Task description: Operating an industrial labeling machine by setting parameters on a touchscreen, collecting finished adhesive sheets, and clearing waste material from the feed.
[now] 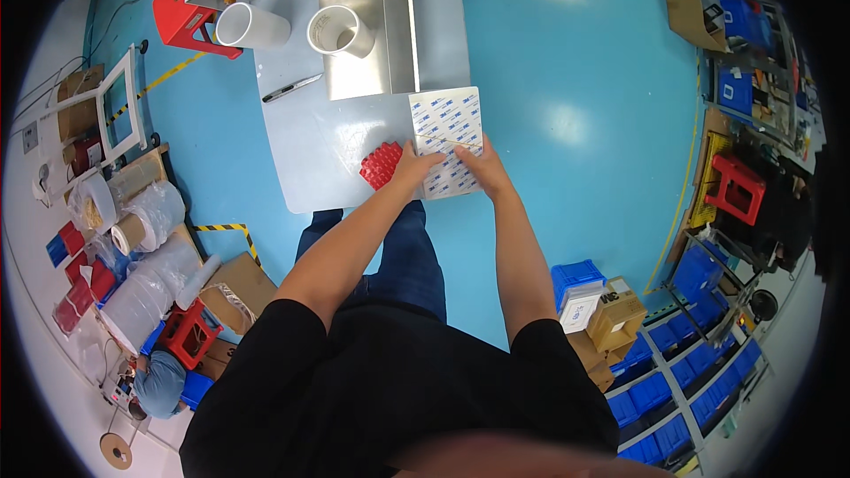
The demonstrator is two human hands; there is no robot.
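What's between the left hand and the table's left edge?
In the head view, a red bumpy piece beside the left hand, then bare table.

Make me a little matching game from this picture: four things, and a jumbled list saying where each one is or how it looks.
Things:
1. Patterned sheet
2. Bumpy pieces
3. Slim tool
4. Two tubes

Places and looks:
A. Lying just left of the shiny metal plate
B. White, round and hollow
C. Under the thumbs of the left hand and right hand
D. Red, close beside the left wrist

Right pairs: 1-C, 2-D, 3-A, 4-B
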